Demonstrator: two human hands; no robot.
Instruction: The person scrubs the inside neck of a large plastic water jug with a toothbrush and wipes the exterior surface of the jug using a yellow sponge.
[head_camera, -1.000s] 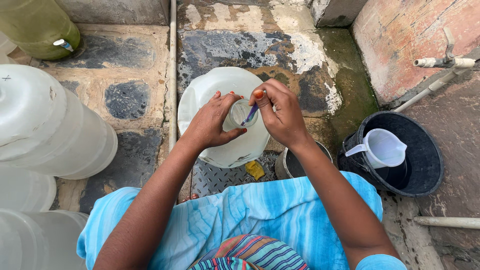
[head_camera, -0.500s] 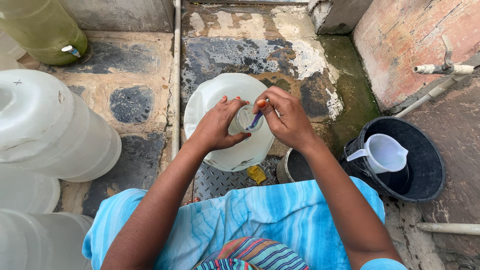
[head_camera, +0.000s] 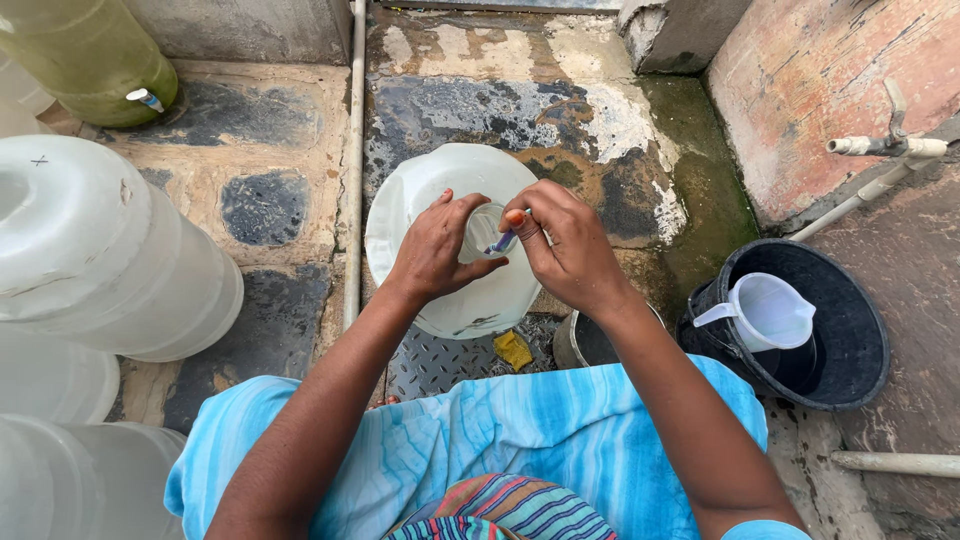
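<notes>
Stained, patchy concrete floor (head_camera: 560, 110) under daylight; thin pipe (head_camera: 353, 160) crosses it. Reddish wall (head_camera: 800, 80) at right, green algae (head_camera: 700, 190) along its base.

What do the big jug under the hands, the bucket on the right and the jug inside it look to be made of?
Big jug: translucent whitish plastic, since light passes through its wall. Bucket: black plastic, likely, with a matte, scuffed rim. Small jug: translucent white plastic with a moulded handle and spout.

This is an outdoor washing spot by a house wall, with a stained, mossy concrete floor (head_camera: 600, 120) beyond the fingers. A plastic tap pipe (head_camera: 880, 150) juts from the brick wall right of the fingers, above a black bucket (head_camera: 850, 340); big clear water jugs (head_camera: 110, 250) lie to their left.
</notes>
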